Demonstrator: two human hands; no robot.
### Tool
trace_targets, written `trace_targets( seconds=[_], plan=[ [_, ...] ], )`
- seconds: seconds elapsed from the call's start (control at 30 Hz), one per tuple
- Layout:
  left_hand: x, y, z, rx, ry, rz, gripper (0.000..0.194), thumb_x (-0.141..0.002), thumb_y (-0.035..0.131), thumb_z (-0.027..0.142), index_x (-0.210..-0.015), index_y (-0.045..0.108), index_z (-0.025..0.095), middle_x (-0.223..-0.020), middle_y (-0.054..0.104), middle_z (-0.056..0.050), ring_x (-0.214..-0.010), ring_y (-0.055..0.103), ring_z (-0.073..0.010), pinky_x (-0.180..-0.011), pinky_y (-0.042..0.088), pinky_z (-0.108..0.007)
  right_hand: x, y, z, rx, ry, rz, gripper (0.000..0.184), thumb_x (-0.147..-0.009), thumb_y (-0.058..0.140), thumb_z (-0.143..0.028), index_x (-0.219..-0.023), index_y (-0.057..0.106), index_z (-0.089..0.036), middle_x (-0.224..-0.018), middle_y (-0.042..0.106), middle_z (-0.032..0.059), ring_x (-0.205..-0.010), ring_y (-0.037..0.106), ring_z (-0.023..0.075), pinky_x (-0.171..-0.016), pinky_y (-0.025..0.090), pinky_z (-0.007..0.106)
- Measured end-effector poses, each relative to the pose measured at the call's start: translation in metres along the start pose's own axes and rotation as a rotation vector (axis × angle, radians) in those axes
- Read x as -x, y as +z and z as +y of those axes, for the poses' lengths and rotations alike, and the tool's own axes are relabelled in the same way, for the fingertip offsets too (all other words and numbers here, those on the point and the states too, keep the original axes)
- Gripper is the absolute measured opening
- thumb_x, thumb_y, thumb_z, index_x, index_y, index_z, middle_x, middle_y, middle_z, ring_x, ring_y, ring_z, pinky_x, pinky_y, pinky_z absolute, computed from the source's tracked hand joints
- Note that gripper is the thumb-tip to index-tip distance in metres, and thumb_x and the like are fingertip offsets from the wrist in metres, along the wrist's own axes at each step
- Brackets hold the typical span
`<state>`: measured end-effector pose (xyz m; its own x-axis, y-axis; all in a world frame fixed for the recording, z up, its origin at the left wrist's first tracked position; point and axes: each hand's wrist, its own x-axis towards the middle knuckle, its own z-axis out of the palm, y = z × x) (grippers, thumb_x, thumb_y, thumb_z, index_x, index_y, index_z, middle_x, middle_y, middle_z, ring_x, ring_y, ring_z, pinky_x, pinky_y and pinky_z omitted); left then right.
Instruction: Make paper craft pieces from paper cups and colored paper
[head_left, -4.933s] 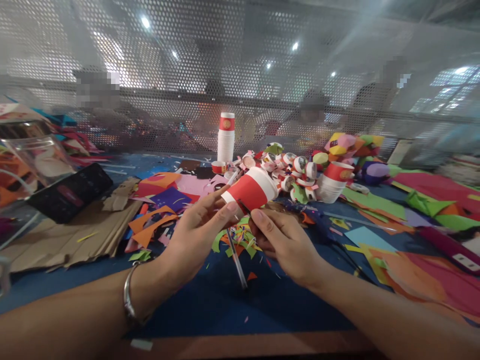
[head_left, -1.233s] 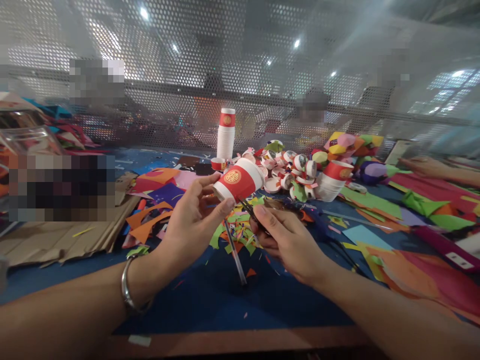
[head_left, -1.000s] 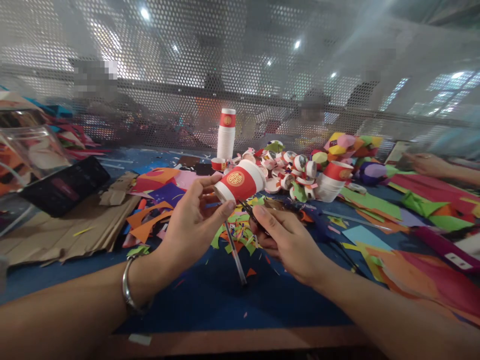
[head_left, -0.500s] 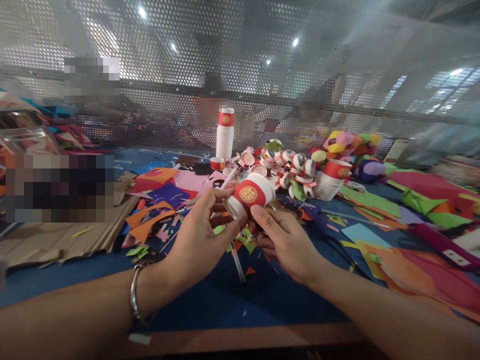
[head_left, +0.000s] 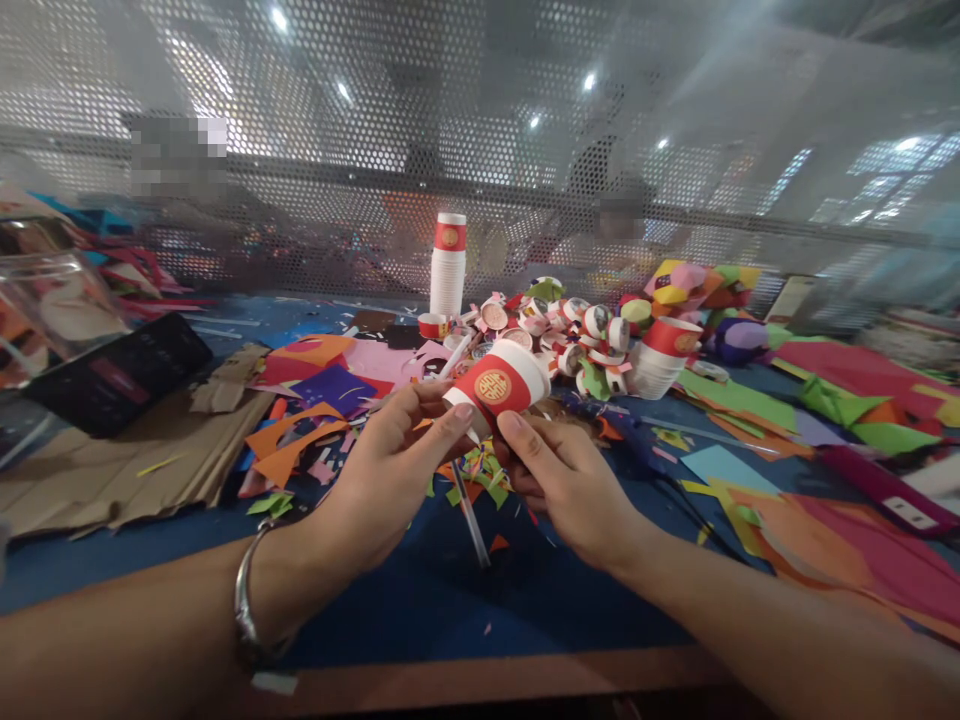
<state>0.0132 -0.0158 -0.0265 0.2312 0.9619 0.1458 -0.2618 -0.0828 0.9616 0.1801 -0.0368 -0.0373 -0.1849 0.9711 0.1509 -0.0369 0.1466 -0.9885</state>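
Observation:
Between my hands a white paper cup (head_left: 504,382) with a red band and gold emblem lies tilted on its side above the table. My left hand (head_left: 401,445) is closed on its left end, thumb in front and fingers behind. My right hand (head_left: 562,465) is closed at the lower edge of the cup, thumb against the red band; its curled fingers are partly hidden, and a dark patch under the thumb is unclear. Below the cup are small green and yellow paper scraps (head_left: 487,480) and a clear strip (head_left: 471,520).
Behind stand a tall cup stack (head_left: 448,265), a pile of cut cup pieces (head_left: 570,325) and a shorter tilted stack (head_left: 664,360). Coloured paper (head_left: 817,530) spreads right. Cardboard (head_left: 97,490), a dark phone-like slab (head_left: 120,375) and a clear container (head_left: 56,290) lie left.
My left thumb has shifted up onto the cup's lower-left side, and my left wrist has moved slightly left. The cup stays almost in place between both hands.

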Motion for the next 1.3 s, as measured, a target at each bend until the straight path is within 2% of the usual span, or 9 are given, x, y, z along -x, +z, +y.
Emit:
trace_targets(
  seconds=[0.13, 0.43, 0.63, 0.83, 1.07, 1.3],
  plan=[
    [0.002, 0.003, 0.0, 0.023, -0.012, 0.031, 0.032, -0.087, 0.073, 0.036, -0.11, 0.062, 0.017, -0.105, 0.07, -0.007, -0.102, 0.066, -0.0206, -0.1, 0.053, -0.041, 0.001, 0.001, -0.002, 0.041, -0.023, 0.011, 0.049, -0.095, 0.057, -0.062, -0.07, 0.048, -0.02, -0.056, 0.032, -0.0083, -0.045, 0.023, 0.0061, -0.039, 0.015, 0.023],
    [0.003, 0.004, 0.0, 0.006, 0.006, 0.023, 0.033, -0.089, 0.072, 0.036, -0.112, 0.059, 0.017, -0.101, 0.067, -0.006, -0.102, 0.065, -0.0225, -0.104, 0.051, -0.048, 0.0, -0.002, 0.0, 0.111, -0.051, 0.019, 0.05, -0.097, 0.054, -0.062, -0.069, 0.048, -0.021, -0.056, 0.034, -0.0076, -0.045, 0.024, 0.0064, -0.04, 0.017, 0.024],
    [0.002, 0.001, 0.004, -0.107, 0.089, -0.037, 0.031, -0.091, 0.069, 0.038, -0.11, 0.055, 0.017, -0.105, 0.068, -0.006, -0.102, 0.067, -0.0216, -0.098, 0.053, -0.042, 0.002, -0.004, 0.0, 0.125, -0.048, 0.008, 0.05, -0.098, 0.052, -0.061, -0.068, 0.047, -0.021, -0.055, 0.031, -0.0083, -0.044, 0.023, 0.0061, -0.04, 0.016, 0.025],
    [0.001, -0.003, 0.006, -0.266, 0.182, -0.044, 0.033, -0.092, 0.068, 0.037, -0.112, 0.054, 0.017, -0.11, 0.068, -0.009, -0.097, 0.068, -0.0198, -0.087, 0.056, -0.036, 0.002, -0.004, 0.0, 0.096, -0.055, 0.009, 0.05, -0.099, 0.053, -0.059, -0.068, 0.048, -0.021, -0.055, 0.03, -0.0085, -0.044, 0.023, 0.0058, -0.04, 0.016, 0.025],
    [-0.001, -0.004, 0.006, -0.313, 0.202, -0.063, 0.033, -0.093, 0.066, 0.038, -0.114, 0.053, 0.016, -0.111, 0.068, -0.009, -0.094, 0.068, -0.019, -0.085, 0.057, -0.036, 0.002, -0.005, 0.0, 0.097, -0.073, 0.003, 0.051, -0.099, 0.053, -0.059, -0.068, 0.049, -0.02, -0.054, 0.03, -0.0089, -0.043, 0.024, 0.005, -0.04, 0.017, 0.024],
    [-0.003, -0.007, 0.005, -0.353, 0.252, -0.071, 0.033, -0.092, 0.068, 0.033, -0.115, 0.054, 0.015, -0.109, 0.07, -0.009, -0.095, 0.068, -0.0175, -0.082, 0.058, -0.03, 0.001, -0.004, 0.001, 0.112, -0.094, 0.002, 0.051, -0.099, 0.053, -0.058, -0.067, 0.049, -0.019, -0.053, 0.031, -0.0089, -0.043, 0.024, 0.0047, -0.04, 0.019, 0.023]
  ],
)
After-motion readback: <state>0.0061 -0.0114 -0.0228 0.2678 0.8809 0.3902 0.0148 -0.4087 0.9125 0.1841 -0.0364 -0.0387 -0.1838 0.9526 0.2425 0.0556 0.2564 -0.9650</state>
